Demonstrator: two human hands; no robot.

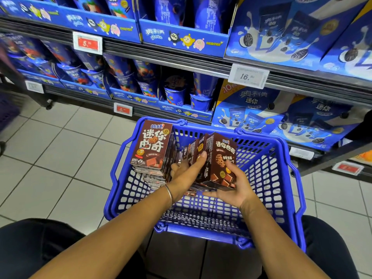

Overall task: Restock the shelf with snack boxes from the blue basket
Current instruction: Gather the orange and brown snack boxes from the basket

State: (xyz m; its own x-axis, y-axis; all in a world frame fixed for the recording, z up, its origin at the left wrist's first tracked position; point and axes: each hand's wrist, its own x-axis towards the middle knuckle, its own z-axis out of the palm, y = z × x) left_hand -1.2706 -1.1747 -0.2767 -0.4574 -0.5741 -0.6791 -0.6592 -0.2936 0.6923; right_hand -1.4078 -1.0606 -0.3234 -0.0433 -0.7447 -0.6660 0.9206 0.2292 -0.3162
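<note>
A blue plastic basket (277, 178) stands on the floor between my knees. Inside it, a stack of brown snack boxes (153, 146) lies flat at the left, and a row of upright brown boxes (219, 160) stands in the middle. My left hand (187, 174) grips the left side of that row, thumb up along a box edge. My right hand (235, 186) cups the rightmost box from below and the side, fingers curled on its face. The shelf (181, 63) with blue cookie packs rises just behind the basket.
Blue cup snacks (177, 93) fill the lower shelf at the middle. Large blue cookie bags (281, 115) stand at the right, close to the basket's far rim. Price tags (248, 75) hang on the shelf edges. White tiled floor (60, 154) lies to the left.
</note>
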